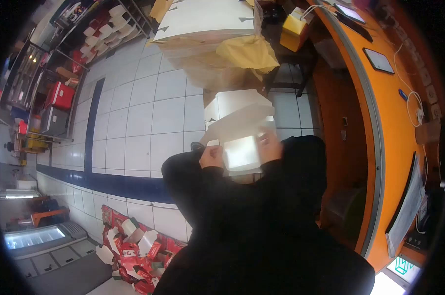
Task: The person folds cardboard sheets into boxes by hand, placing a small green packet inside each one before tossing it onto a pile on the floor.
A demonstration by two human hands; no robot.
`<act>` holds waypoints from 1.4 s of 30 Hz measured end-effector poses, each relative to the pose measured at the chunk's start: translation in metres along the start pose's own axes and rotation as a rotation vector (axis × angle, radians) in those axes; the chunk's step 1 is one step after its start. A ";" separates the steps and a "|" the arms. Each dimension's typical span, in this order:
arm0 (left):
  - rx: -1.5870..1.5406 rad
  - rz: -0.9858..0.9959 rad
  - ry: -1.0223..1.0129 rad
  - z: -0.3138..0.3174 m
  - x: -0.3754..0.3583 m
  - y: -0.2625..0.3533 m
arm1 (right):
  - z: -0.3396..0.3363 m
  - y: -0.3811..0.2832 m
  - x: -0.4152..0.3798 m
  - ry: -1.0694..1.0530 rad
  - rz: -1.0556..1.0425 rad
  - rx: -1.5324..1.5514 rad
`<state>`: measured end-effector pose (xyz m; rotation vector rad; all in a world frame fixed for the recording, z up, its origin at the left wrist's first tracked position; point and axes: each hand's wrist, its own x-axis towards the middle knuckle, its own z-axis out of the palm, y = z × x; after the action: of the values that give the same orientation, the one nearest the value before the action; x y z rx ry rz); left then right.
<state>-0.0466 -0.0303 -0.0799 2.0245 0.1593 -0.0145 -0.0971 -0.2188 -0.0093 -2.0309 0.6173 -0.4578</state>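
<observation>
A partly folded white cardboard box [242, 152] sits over my lap, its base panel bright and its long far flap raised and smeared by motion. My left hand [211, 157] has its fingers curled at the box's left side wall. On the opposite side my right hand [270, 146] grips the right wall, somewhat blurred. Just beyond the box lie flat white cardboard blanks [237, 102], partly hidden behind the raised flap.
Ahead stands a tall stack of white blanks [207, 17] in torn brown paper [247, 53]. An orange counter [352, 64] with a phone [378, 60] runs along the right. Red-and-white folded cartons [139, 255] are heaped at lower left. Shelves [60, 98] line the far left.
</observation>
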 end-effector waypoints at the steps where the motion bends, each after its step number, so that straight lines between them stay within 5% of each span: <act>1: -0.008 -0.004 0.006 0.000 -0.001 0.002 | -0.007 0.030 0.021 0.232 -0.149 -0.172; 3: 0.071 0.065 0.041 0.001 0.000 0.008 | -0.020 0.059 0.050 0.344 -0.170 -0.269; 5: 0.174 0.150 0.074 0.005 0.001 0.018 | -0.024 0.074 0.066 -0.019 -0.001 -0.166; 7: 0.482 0.662 0.168 0.010 -0.005 0.038 | -0.025 0.064 0.067 -0.075 0.089 -0.185; 8: 0.234 0.651 0.109 0.028 -0.011 0.044 | -0.026 0.056 0.064 -0.134 0.117 -0.166; 12: 0.181 0.147 -0.421 0.072 -0.033 0.082 | -0.017 0.051 0.051 -0.127 0.006 -0.142; 19: 0.274 0.133 -0.373 0.107 -0.018 0.075 | -0.003 0.065 0.067 -0.223 0.026 -0.270; 22: 0.146 -0.107 -0.468 0.105 -0.013 0.069 | 0.000 0.067 0.075 -0.253 0.045 -0.212; 24: -0.258 -0.344 -0.474 0.111 -0.008 0.054 | -0.003 0.065 0.076 -0.366 -0.070 -0.247; 31: -0.375 -0.379 -0.502 0.120 0.005 0.024 | -0.006 0.049 0.042 -0.456 -0.154 -0.585; 33: -0.033 -0.105 -0.538 0.100 0.002 0.048 | -0.005 0.048 0.039 -0.432 -0.231 -0.602; 34: 0.084 0.026 -0.510 0.094 0.002 0.048 | -0.007 0.057 0.042 -0.445 -0.101 -0.446; 36: 0.266 0.180 -0.294 0.058 -0.007 0.058 | -0.010 0.088 0.047 -0.351 -0.074 -0.290; 37: 0.343 0.217 -0.129 0.026 -0.021 0.077 | 0.008 0.182 0.069 -0.368 0.041 -0.034; 38: 0.465 0.136 -0.066 0.004 -0.026 0.076 | 0.001 0.205 0.072 -0.304 0.193 0.081; 39: 0.582 0.051 -0.018 -0.014 -0.027 0.069 | -0.032 0.114 0.058 -0.431 0.376 0.167; 40: 0.571 -0.038 -0.017 -0.022 -0.023 0.056 | -0.027 0.157 0.061 -0.348 0.223 0.194; 42: 0.510 -0.171 -0.069 -0.029 -0.004 0.035 | -0.022 0.178 0.058 -0.323 0.282 0.263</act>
<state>-0.0479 -0.0201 -0.0353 2.5081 0.3093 -0.2552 -0.1053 -0.3460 -0.1480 -1.6870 0.5969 -0.0372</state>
